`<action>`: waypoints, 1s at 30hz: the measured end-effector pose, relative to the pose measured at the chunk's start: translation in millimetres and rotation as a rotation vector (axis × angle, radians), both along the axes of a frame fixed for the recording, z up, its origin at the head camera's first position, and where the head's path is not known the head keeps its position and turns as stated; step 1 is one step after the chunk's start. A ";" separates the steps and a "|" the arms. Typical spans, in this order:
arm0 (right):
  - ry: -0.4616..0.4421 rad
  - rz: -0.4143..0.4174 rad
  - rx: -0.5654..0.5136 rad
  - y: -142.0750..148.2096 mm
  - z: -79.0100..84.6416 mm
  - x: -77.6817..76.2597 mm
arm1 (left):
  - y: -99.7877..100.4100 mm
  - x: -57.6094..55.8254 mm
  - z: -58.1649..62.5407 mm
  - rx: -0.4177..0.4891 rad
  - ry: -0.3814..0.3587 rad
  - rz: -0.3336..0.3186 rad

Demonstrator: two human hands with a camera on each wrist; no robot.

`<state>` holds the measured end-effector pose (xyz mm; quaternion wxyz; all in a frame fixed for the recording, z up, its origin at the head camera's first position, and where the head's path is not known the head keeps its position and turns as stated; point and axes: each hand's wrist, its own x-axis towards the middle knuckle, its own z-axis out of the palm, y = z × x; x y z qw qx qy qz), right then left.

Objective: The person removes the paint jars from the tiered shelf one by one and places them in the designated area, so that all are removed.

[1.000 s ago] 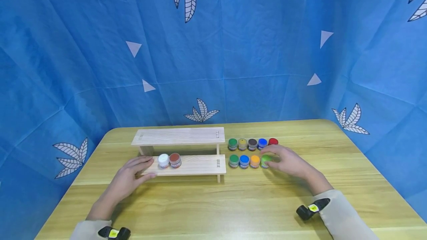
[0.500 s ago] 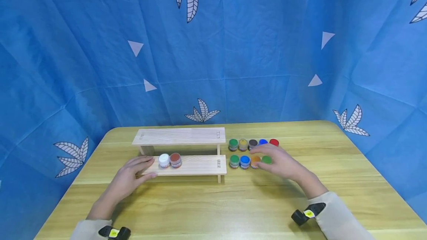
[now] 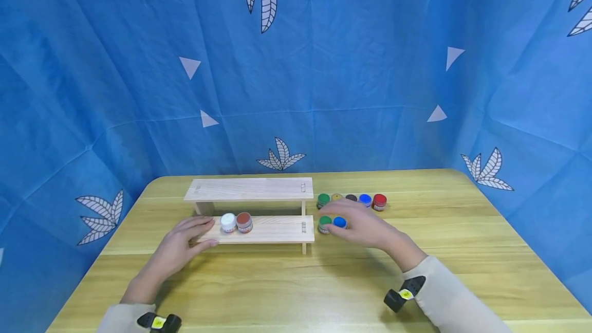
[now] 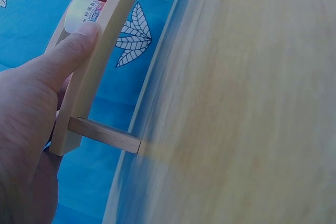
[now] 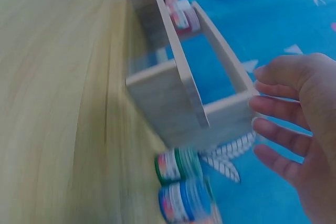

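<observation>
My left hand grips the left end of the lower board of a two-tier wooden shelf. In the left wrist view its thumb presses the board's front edge beside a white paint jar. That jar and a brown-red paint jar stand side by side on the lower board. My right hand is over the paint jars right of the shelf, fingers apart and holding nothing. Close to its fingertips are a green jar and a blue jar; the hand hides other jars of the front row.
Behind the right hand runs a back row of paint jars, among them a green, a blue and a red jar. The shelf's upper board stands behind the lower one. A blue patterned cloth surrounds the wooden table.
My right hand has moved left along the front row, from the light green jar to the green and blue jars nearest the shelf. The left hand keeps its hold on the shelf.
</observation>
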<state>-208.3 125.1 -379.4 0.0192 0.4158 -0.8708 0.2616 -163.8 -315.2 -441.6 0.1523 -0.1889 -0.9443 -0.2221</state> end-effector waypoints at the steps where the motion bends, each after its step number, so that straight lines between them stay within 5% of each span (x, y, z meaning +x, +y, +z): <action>1: 0.017 0.009 0.007 -4.8 1.0 -0.3 | -0.1 0.0 0.0 0.000 0.001 0.000; 30: 0.076 0.069 0.124 -125.8 6.9 -7.5 | -0.2 -0.3 0.6 -0.008 -0.024 0.015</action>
